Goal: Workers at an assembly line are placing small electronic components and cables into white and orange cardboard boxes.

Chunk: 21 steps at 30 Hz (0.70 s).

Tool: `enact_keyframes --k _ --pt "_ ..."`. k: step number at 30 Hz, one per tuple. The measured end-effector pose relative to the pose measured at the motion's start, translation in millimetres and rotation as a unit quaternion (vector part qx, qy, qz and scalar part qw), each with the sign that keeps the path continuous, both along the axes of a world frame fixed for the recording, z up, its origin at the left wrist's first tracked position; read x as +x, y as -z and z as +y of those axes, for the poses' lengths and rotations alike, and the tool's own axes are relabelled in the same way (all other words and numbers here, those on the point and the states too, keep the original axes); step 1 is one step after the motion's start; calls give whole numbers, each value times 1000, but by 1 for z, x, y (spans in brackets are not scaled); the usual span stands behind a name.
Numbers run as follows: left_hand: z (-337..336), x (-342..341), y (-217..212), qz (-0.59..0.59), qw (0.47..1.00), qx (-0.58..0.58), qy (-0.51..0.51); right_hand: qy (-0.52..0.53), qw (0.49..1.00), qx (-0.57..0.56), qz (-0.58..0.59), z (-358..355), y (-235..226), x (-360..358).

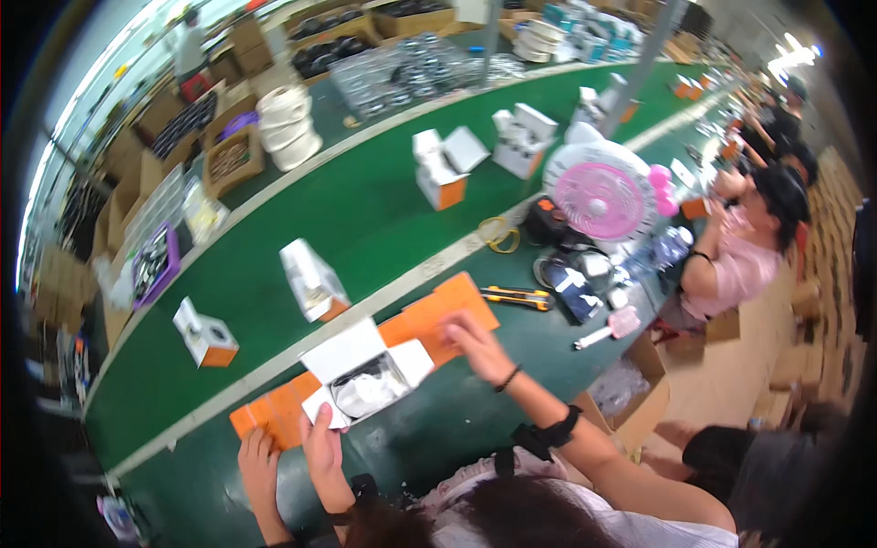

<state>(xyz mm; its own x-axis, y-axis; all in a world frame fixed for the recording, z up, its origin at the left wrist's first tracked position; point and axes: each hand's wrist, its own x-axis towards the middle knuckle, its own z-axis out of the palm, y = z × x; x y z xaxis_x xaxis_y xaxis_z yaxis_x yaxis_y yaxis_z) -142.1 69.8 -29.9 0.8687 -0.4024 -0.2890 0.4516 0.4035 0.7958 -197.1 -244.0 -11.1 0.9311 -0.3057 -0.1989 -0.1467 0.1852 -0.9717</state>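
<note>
A white box [391, 395] stands with its lid and flaps folded out, near the front of the green table. Inside it are a white wrapped item [367, 395] and something dark behind. My left hand [322, 447] closes on the box's near-left flap, thumb uppermost. Slightly blurred, my right hand [475, 347] is apart from the box, over the orange flat cardboard [448, 306]; its fingers are loosely bent and apart, with nothing seen in them. Another hand [258, 461], seemingly a co-worker's, touches the orange cardboard [274, 416] left of the box.
A yellow-black utility knife [516, 297] lies right of the cardboard. Farther right are a pink-white fan [598, 192], a white-pink brush [610, 329] and bagged items. Open white-orange boxes [312, 281] stand along the green belt [247, 265]. A co-worker [731, 260] sits at right.
</note>
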Motion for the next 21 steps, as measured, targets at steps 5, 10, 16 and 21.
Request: enact_keyframes --k 5,10,16,21 --pt "23 22 -39 5 960 -163 -229 -104 909 -403 21 -33 -27 7" --pt "17 97 -29 -63 961 -41 -266 -7 816 -578 25 -30 -16 11" --pt "-8 175 80 70 953 -124 -266 -112 809 -570 95 -38 -3 7" --pt "-33 184 80 67 981 -99 -152 -110 857 -494 95 -50 -1 7"
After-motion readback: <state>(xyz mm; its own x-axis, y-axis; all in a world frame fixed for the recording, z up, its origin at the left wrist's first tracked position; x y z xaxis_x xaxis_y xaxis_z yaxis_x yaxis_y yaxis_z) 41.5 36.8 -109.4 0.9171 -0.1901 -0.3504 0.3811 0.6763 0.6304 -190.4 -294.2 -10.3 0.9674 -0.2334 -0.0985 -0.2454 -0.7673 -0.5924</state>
